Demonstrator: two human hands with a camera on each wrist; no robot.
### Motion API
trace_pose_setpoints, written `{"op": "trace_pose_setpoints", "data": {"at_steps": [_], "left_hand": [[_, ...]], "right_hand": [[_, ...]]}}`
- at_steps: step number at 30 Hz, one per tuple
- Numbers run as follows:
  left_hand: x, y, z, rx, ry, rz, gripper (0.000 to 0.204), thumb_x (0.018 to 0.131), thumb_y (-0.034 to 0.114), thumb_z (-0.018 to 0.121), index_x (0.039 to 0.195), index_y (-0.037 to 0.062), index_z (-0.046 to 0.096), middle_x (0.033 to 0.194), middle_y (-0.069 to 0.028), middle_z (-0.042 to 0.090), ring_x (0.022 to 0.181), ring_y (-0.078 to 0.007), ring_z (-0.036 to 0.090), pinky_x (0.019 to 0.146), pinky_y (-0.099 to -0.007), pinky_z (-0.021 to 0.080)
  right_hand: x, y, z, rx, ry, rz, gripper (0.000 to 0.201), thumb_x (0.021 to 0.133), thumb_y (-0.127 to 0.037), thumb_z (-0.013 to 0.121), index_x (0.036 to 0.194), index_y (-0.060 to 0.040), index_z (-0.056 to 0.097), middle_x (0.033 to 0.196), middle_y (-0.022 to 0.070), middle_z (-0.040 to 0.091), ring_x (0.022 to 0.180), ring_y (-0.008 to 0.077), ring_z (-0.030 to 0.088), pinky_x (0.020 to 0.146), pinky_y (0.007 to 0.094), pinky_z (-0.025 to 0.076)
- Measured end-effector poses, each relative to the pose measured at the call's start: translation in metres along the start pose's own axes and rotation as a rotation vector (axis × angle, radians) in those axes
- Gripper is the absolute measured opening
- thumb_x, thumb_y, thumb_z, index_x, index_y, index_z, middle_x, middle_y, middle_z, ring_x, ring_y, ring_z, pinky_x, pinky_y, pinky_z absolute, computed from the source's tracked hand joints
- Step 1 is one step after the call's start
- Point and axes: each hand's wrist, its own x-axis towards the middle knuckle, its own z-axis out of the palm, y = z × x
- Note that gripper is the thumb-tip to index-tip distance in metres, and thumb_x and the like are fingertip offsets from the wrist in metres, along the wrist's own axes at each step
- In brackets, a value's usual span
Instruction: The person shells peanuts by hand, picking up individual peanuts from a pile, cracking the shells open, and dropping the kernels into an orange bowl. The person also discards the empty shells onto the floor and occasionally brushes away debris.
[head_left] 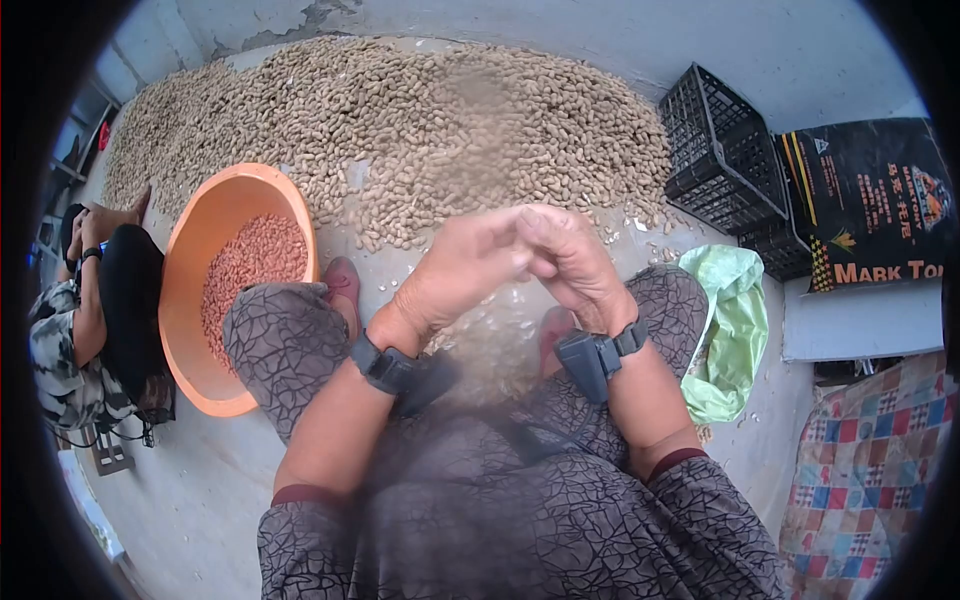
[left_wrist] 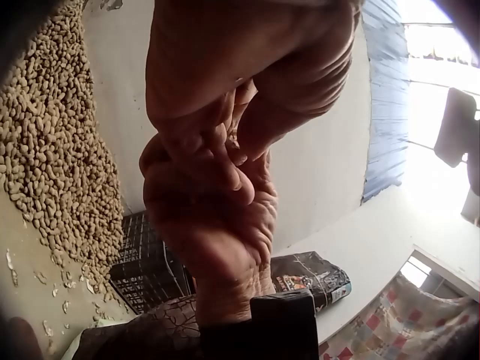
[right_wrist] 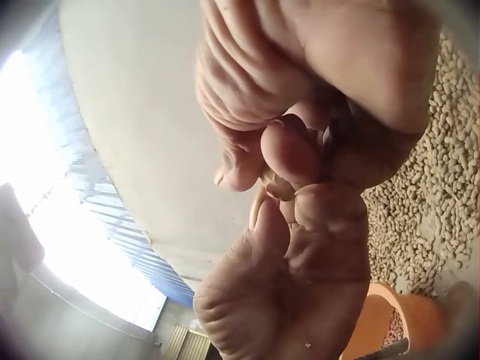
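Observation:
My left hand (head_left: 465,265) and right hand (head_left: 575,255) meet in front of my knees, fingertips together. Both sets of fingers are curled inward and pinch at the same spot. In the right wrist view a small tan peanut (right_wrist: 278,187) shows between the fingertips, mostly hidden by them. The left wrist view has the fingers overlapping, which covers what lies inside. Beyond the hands spreads a big heap of unshelled peanuts (head_left: 400,130). Left of my knee an orange tub (head_left: 187,300) holds reddish shelled peanut kernels (head_left: 255,265).
Black plastic crates (head_left: 735,150) stand at the right of the heap, beside a black printed sack (head_left: 870,200). A light green bag (head_left: 735,350) lies by my right knee. Another person (head_left: 85,310) sits at far left. Shell bits are scattered on the floor.

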Motion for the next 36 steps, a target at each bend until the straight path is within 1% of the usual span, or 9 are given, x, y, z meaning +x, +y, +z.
{"op": "trace_pose_setpoints", "data": {"at_steps": [7, 9, 16, 20, 25, 28, 31, 34, 36], "left_hand": [[-0.002, 0.008, -0.006, 0.08, -0.017, -0.044, 0.041, 0.084, 0.005, 0.056, 0.123, -0.0051, 0.049, 0.097, -0.0047, 0.062, 0.083, -0.0084, 0.058, 0.074, -0.0219, 0.048], [-0.005, 0.006, -0.005, 0.048, -0.034, 0.057, 0.037, 0.084, 0.006, 0.058, 0.119, -0.0057, 0.052, 0.095, -0.005, 0.062, 0.081, -0.0088, 0.058, 0.073, -0.0217, 0.048], [-0.004, -0.002, -0.008, 0.085, 0.015, 0.024, 0.032, 0.084, 0.009, 0.059, 0.112, -0.0057, 0.057, 0.092, -0.0072, 0.063, 0.08, -0.0113, 0.06, 0.073, -0.023, 0.05], [0.0, -0.006, -0.01, 0.022, 0.03, -0.021, 0.031, 0.087, 0.012, 0.055, 0.112, -0.0068, 0.056, 0.093, -0.0095, 0.064, 0.079, -0.014, 0.062, 0.074, -0.0253, 0.05], [0.006, -0.017, -0.016, -0.155, 0.089, -0.054, 0.034, 0.089, 0.014, 0.051, 0.114, -0.0073, 0.053, 0.091, -0.0098, 0.064, 0.08, -0.0147, 0.062, 0.075, -0.0258, 0.05], [0.008, -0.01, -0.013, -0.145, 0.251, -0.022, 0.034, 0.09, 0.014, 0.05, 0.116, -0.0067, 0.052, 0.086, -0.008, 0.063, 0.075, -0.0122, 0.062, 0.068, -0.0231, 0.05], [0.006, -0.003, -0.009, 0.091, 0.329, -0.012, 0.032, 0.091, 0.013, 0.047, 0.117, -0.0041, 0.052, 0.08, -0.0051, 0.062, 0.064, -0.0087, 0.059, 0.058, -0.02, 0.047], [0.009, -0.007, 0.001, 0.193, 0.366, 0.014, 0.029, 0.092, 0.012, 0.044, 0.115, -0.0012, 0.055, 0.073, -0.0014, 0.058, 0.056, -0.0051, 0.052, 0.051, -0.018, 0.042], [0.011, -0.01, 0.005, 0.446, 0.346, 0.173, 0.027, 0.091, 0.01, 0.044, 0.112, -0.0002, 0.057, 0.07, 0.0004, 0.056, 0.056, -0.0036, 0.047, 0.052, -0.018, 0.04]], "right_hand": [[-0.003, -0.006, 0.005, -0.061, -0.105, -0.038, 0.03, 0.083, -0.02, 0.064, 0.1, 0.0026, 0.058, 0.089, 0.007, 0.062, 0.068, 0.0084, 0.053, 0.059, 0.0204, 0.042], [-0.003, 0.001, 0.006, -0.076, -0.047, -0.073, 0.027, 0.082, -0.019, 0.064, 0.098, 0.0027, 0.059, 0.086, 0.0063, 0.061, 0.066, 0.0083, 0.052, 0.057, 0.0204, 0.041], [-0.009, -0.007, 0.011, -0.074, 0.022, 0.003, 0.023, 0.08, -0.013, 0.065, 0.095, 0.003, 0.06, 0.071, -0.0022, 0.054, 0.06, 0.0051, 0.047, 0.054, 0.0201, 0.039], [-0.003, 0.003, 0.005, -0.036, 0.042, 0.008, 0.022, 0.079, -0.013, 0.066, 0.094, 0.0022, 0.061, 0.074, -0.0012, 0.056, 0.063, 0.0048, 0.049, 0.055, 0.0197, 0.039], [0.001, 0.001, 0.014, -0.314, 0.072, -0.111, 0.023, 0.081, -0.017, 0.065, 0.09, 0.0027, 0.06, 0.077, 0.003, 0.06, 0.066, 0.0058, 0.052, 0.054, 0.0197, 0.041], [-0.006, -0.015, 0.015, -0.463, 0.123, -0.065, 0.025, 0.079, -0.02, 0.067, 0.09, 0.0017, 0.061, 0.079, 0.0032, 0.061, 0.068, 0.0054, 0.053, 0.056, 0.0185, 0.04], [-0.003, -0.016, -0.001, -0.376, 0.203, -0.05, 0.028, 0.079, -0.024, 0.068, 0.096, -0.0025, 0.063, 0.073, -0.0021, 0.058, 0.058, 0.0015, 0.045, 0.05, 0.0157, 0.032], [0.002, -0.011, -0.01, -0.256, 0.177, -0.043, 0.022, 0.083, -0.026, 0.066, 0.088, -0.0044, 0.062, 0.069, -0.0023, 0.056, 0.054, 0.0013, 0.042, 0.044, 0.0151, 0.029], [0.002, -0.01, -0.007, -0.163, 0.159, -0.03, 0.021, 0.084, -0.026, 0.065, 0.085, -0.005, 0.062, 0.067, -0.0024, 0.055, 0.054, 0.0011, 0.042, 0.043, 0.0148, 0.028]]}}
